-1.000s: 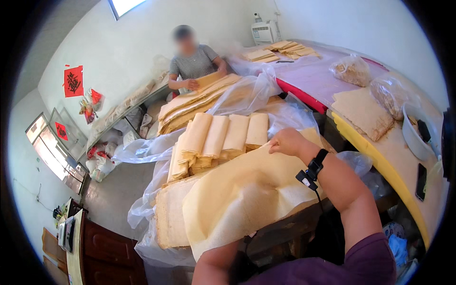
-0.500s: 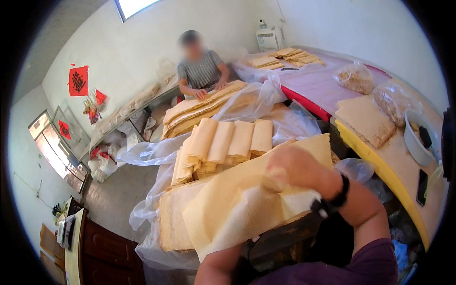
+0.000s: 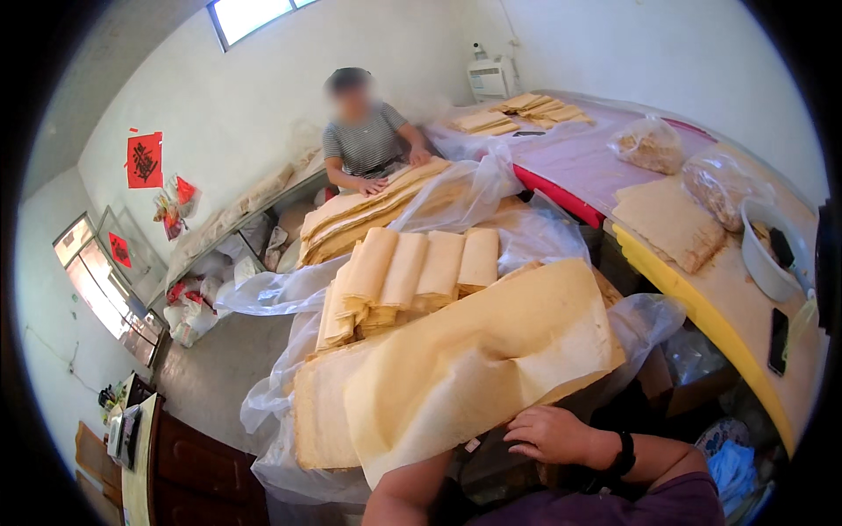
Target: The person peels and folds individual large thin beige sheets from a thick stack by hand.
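Note:
A large, thin, tan sheet [image 3: 478, 355] lies loosely over a stack of similar sheets [image 3: 324, 412], its surface rippled and its near left corner hanging past the stack's front edge. My right hand [image 3: 553, 434] is at the near right edge of the sheet, fingers loosely bent and apart, with nothing visible in them. My left forearm comes up from below and passes behind the hanging corner, so that hand is hidden. Just beyond the sheet sit several folded tan bundles [image 3: 412, 272], piled side by side.
Clear plastic film [image 3: 281, 289] drapes around the stacks. Across from me a person [image 3: 368, 140] rests both hands on another stack of sheets [image 3: 368, 206]. To the right, a yellow-edged table [image 3: 684, 285] holds a white basin [image 3: 772, 254], a phone [image 3: 778, 342] and bagged food-like pieces [image 3: 649, 145].
My right hand has come down from above the sheet to its near edge, toward me. The sheet's right part now lies flatter over the stack. The other person's hands shifted slightly.

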`<action>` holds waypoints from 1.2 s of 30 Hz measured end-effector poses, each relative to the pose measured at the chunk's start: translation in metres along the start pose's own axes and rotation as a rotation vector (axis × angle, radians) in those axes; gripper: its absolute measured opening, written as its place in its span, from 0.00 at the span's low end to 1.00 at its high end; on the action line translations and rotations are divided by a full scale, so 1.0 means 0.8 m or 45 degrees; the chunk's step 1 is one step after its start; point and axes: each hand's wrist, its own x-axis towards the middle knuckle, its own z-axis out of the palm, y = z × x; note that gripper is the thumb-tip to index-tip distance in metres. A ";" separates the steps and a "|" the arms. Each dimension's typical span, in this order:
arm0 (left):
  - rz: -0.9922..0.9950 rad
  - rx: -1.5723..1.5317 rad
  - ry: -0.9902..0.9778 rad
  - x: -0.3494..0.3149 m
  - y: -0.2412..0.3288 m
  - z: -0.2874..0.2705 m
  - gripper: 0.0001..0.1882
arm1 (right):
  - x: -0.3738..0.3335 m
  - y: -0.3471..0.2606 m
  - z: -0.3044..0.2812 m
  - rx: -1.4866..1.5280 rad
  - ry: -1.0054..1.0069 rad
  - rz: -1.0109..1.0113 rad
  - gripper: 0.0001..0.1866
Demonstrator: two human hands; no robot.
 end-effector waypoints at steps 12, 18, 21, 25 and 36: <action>-0.003 0.012 0.016 0.000 0.000 0.001 0.24 | 0.004 -0.017 -0.035 0.162 0.281 -0.050 0.10; 0.007 0.003 0.022 -0.003 0.001 0.005 0.24 | -0.009 -0.020 -0.034 0.102 0.287 0.320 0.08; 0.022 0.002 0.034 -0.001 0.002 0.008 0.24 | -0.005 -0.015 -0.040 0.039 0.383 0.309 0.08; 0.065 0.051 0.094 0.013 0.008 -0.004 0.24 | -0.003 -0.007 -0.048 -0.245 0.502 0.255 0.14; 0.067 0.031 0.074 0.031 0.012 0.011 0.24 | 0.019 0.029 -0.012 -0.313 0.397 0.374 0.23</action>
